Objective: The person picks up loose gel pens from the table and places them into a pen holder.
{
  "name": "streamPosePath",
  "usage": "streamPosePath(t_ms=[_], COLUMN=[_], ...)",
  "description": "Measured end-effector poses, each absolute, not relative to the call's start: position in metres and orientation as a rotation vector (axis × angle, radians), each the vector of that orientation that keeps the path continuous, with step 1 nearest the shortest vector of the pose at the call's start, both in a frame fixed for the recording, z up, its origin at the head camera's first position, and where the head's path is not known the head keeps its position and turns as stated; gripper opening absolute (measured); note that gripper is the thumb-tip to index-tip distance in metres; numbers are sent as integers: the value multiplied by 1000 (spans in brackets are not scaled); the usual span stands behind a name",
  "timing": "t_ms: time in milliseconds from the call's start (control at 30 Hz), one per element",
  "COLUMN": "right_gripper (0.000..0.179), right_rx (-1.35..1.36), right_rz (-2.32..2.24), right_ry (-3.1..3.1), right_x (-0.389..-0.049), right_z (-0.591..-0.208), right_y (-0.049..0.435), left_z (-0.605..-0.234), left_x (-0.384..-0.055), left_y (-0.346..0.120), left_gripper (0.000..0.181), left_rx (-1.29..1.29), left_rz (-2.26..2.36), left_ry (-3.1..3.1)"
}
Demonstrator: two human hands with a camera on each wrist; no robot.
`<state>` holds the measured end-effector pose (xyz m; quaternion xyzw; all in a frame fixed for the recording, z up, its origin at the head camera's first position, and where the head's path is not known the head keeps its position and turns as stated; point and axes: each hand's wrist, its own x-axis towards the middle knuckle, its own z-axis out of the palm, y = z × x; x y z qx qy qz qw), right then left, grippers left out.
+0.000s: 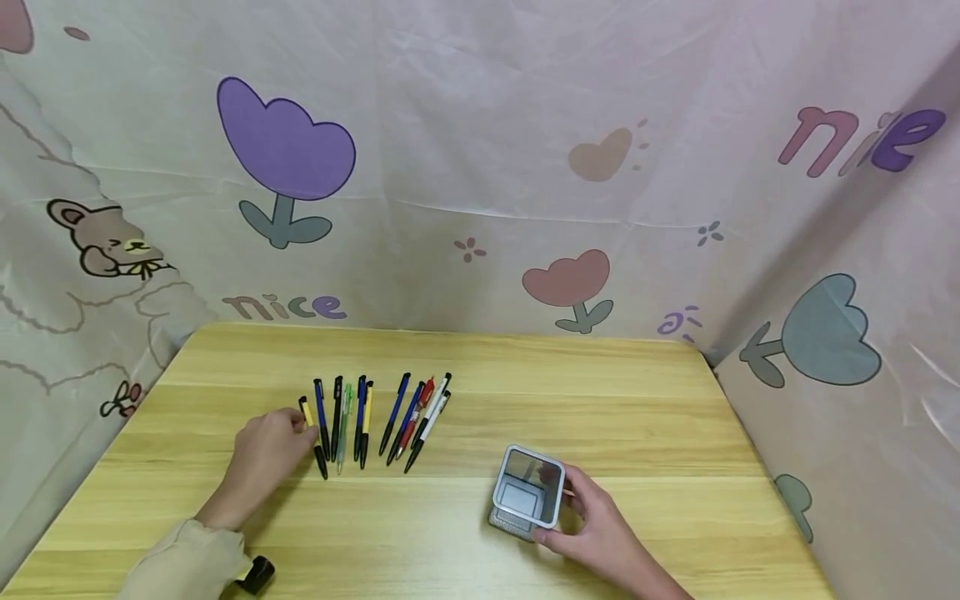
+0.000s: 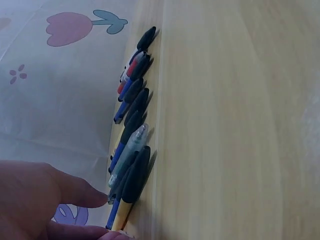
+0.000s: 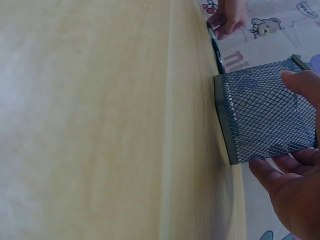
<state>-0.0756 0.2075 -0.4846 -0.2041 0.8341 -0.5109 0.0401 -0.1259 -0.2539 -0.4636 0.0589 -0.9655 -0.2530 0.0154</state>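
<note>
At the left end of a row of pens, my left hand pinches a yellow pen with a black grip, thumb and fingertips near its upper part. The pen's tip points toward me. Close beside it lie a blue pen, a black pen and a clear green pen. My right hand grips a square grey mesh pen holder from its right side, thumb on the near wall and fingers behind. Its bottom shows through the open top. The right wrist view shows the mesh wall between thumb and fingers.
Further right in the row are more blue pens, another yellow pen, a red pen and white pens. Everything stands on a wooden table. A printed curtain hangs along its back and sides.
</note>
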Motion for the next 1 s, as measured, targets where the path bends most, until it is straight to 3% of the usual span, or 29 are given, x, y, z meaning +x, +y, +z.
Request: streamPosePath(t_ms=[167, 367, 1000], right_gripper=[74, 75, 71], right_rx=[-594, -575, -751], right_rz=[-1561, -1576, -1550], right_ry=[2555, 2530, 2552], right_x=[-76, -79, -87], right_z=[-484, -484, -489], right_y=[207, 206, 204], left_z=[-464, -467, -460], left_x=[-132, -136, -144], left_y=[-253, -253, -261], left_gripper=[27, 52, 54], left_rx=[206, 231, 287], left_rz=[-759, -755, -832], left_ry=[-3026, -3015, -3119])
